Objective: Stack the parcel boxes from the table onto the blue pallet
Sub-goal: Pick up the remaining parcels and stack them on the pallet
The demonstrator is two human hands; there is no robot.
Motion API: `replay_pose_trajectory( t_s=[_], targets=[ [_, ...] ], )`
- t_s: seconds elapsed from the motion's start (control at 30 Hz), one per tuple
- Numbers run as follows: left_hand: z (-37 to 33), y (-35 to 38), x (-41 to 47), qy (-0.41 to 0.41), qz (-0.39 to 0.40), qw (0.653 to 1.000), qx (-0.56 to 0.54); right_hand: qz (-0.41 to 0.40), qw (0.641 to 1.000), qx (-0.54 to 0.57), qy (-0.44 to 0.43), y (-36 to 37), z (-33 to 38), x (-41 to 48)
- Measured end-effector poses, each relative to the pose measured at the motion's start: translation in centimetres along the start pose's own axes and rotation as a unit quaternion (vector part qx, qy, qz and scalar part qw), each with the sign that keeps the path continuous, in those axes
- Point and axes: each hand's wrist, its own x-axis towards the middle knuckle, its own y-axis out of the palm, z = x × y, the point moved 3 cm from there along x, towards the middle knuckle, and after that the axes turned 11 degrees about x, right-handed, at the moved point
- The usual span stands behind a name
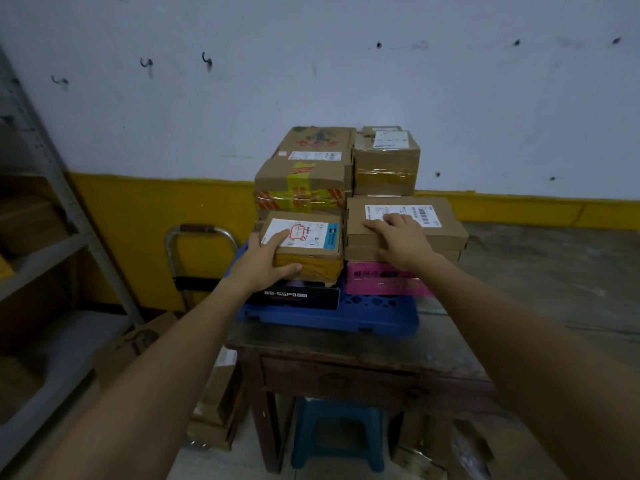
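Two hands are at work on the pile. The left hand (pixel 263 261) has a grip on one small labelled box (pixel 311 235), thumb on its top and fingers curled onto its near face. The right hand (pixel 401 242) closes on nothing: its fingers lie spread on the lid of one flat box (pixel 446 233), just right of the left grip. I count seven parcels plainly, all on the one blue pallet (pixel 329 315), which sits on the wooden surface (pixel 346 344). Directly under the left grip is a black box (pixel 294 297). Below the right hand is a pink box (pixel 381 282). Beyond the left grip is a box with yellow and red tape (pixel 301 181), with a printed box (pixel 318 140) behind that. Beyond the right hand is a box bound in clear tape (pixel 386 168). A brown edge between the flat box and the pink one could be an eighth; I cannot tell. The lower parcels at the back are hidden by those in front, the label print is too small to read, and the pallet's far side is covered. One blue stool (pixel 337 434) stands under the surface, in dim light.
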Motion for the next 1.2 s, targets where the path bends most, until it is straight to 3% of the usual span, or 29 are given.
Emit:
replay_pose_trajectory(
  t_s=[0.13, 0.27, 0.37, 0.53, 1.2],
  targets=[
    [0.7, -0.9, -0.1, 0.015, 0.011, 0.998, 0.067, 0.007, 1.0, -0.004, 0.007, -0.1, 0.1, -0.1],
    [2.5, -1.7, -0.6, -0.011, 0.0, 1.0, 0.003, -0.006, 0.999, 0.002, 0.032, 0.1, 0.2, -0.3],
    [4.1, -0.9, -1.0, -0.043, 0.035, 0.997, -0.044, -0.032, 0.999, -0.01, 0.029, 0.6, 0.2, -0.7],
    [4.6, 0.5, -1.3, -0.026, 0.074, 0.991, -0.112, -0.019, 0.999, -0.025, 0.034, 1.0, 0.3, -0.6],
    [4.3, 1.3, -0.8, -0.001, 0.053, 0.996, -0.074, -0.014, 0.999, -0.042, 0.025, 1.2, 0.4, -0.8]
  ],
)
